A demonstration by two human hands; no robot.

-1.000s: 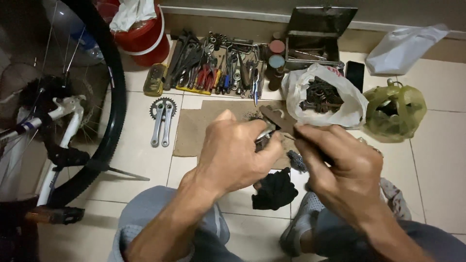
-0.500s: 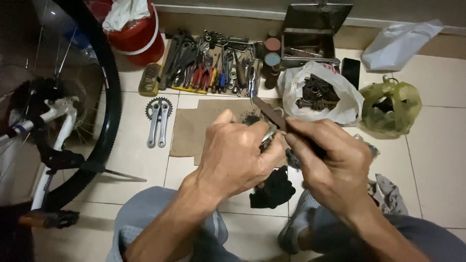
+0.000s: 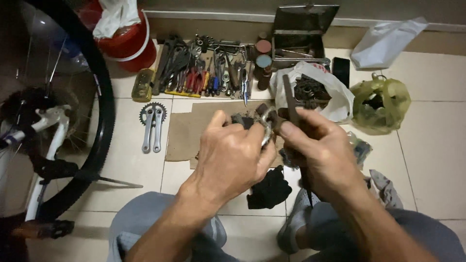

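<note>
Small metal bicycle part (image 3: 264, 130), greasy, partly hidden, clenched in left hand (image 3: 233, 157) above cardboard sheet (image 3: 187, 133) on tiled floor (image 3: 432, 145). Right hand (image 3: 320, 150) closed around long dark tool (image 3: 291, 104), tip rising past fingers, touching the part. Black rag (image 3: 269, 189) lying just below both hands. Crank arms with chainring (image 3: 151, 123) at cardboard's left edge. Row of pliers, wrenches and screwdrivers (image 3: 204, 73) farther back, near red bucket (image 3: 128, 41) and open metal toolbox (image 3: 301, 31). White plastic bag of chain parts (image 3: 335, 104) beside green bag (image 3: 381, 104). Bicycle wheel (image 3: 99, 121) at far left.
</note>
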